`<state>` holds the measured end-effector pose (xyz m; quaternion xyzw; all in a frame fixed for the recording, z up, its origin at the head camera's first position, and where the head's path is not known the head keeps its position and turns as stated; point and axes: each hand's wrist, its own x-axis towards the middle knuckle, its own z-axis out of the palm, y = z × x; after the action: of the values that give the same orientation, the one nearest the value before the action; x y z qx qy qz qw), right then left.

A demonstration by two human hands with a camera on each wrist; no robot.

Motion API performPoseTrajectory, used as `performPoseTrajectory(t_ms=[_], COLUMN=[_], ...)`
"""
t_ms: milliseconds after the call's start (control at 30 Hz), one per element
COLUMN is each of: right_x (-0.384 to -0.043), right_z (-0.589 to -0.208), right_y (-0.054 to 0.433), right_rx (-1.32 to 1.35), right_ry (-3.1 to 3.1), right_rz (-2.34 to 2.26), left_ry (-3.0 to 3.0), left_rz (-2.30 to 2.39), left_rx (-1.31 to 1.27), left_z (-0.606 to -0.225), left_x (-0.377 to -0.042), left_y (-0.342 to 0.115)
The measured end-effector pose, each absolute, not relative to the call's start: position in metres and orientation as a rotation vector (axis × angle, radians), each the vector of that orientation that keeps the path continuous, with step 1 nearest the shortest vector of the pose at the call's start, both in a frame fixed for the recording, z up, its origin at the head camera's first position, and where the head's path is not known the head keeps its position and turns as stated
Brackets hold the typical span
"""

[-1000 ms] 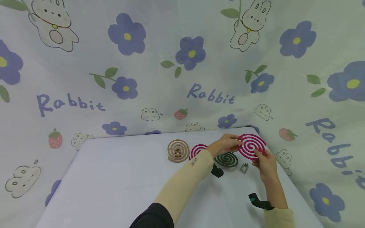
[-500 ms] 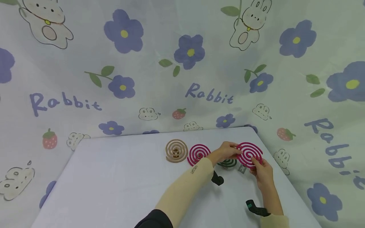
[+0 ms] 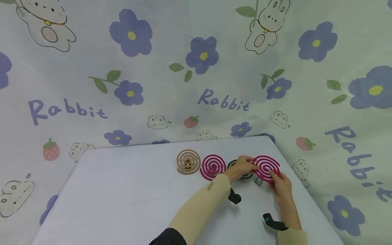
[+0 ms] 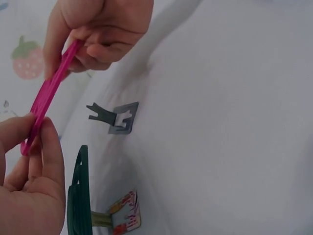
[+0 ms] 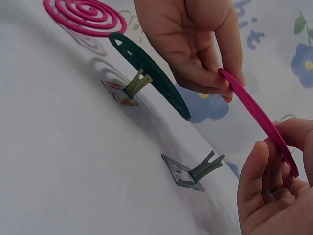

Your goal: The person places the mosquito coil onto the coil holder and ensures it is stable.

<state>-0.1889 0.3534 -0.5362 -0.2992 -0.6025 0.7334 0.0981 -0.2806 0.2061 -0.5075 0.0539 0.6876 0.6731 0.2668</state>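
Observation:
A magenta mosquito coil (image 3: 265,166) is held up between both hands above the table's far right part. My left hand (image 3: 245,165) pinches its left edge, and my right hand (image 3: 282,186) pinches its lower right edge. In the right wrist view the coil is seen nearly edge-on. Below it, a grey metal coil stand (image 5: 183,175) lies on the table with its forked prong raised, apart from the coil. Beside that stand, a dark green coil (image 5: 151,81) sits tilted on another stand (image 5: 122,93) with a colourful printed base; my left hand partly hides it in the head view.
Left of the green coil are a second magenta coil (image 3: 213,166) and a tan coil (image 3: 188,161), in a row along the table's back. The white table (image 3: 122,190) meets a patterned cloth backdrop (image 3: 171,85). Black wrist straps are on both arms.
Both hands, with the magenta coil between them, have moved down and slightly left, nearer the grey stand. The left arm now covers more of the green coil's middle. The head view has shifted slightly.

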Motion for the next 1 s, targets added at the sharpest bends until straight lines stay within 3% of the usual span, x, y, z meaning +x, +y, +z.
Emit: performPoseTrajectory(t_ms=[433, 1000], right_x=[-0.195, -0.19], right_z=[-0.551, -0.555], right_y=[0.35, 0.353], right_rx=[-0.9, -0.914], right_ry=[-1.803, -1.857], right_rz=[2.158, 2.109], left_ry=[1.889, 2.212], left_rz=[1.811, 1.479], left_rx=[0.111, 0.316], left_z=[-0.515, -0.5], left_x=[-0.281, -0.289], left_y=[0.204, 0.211])
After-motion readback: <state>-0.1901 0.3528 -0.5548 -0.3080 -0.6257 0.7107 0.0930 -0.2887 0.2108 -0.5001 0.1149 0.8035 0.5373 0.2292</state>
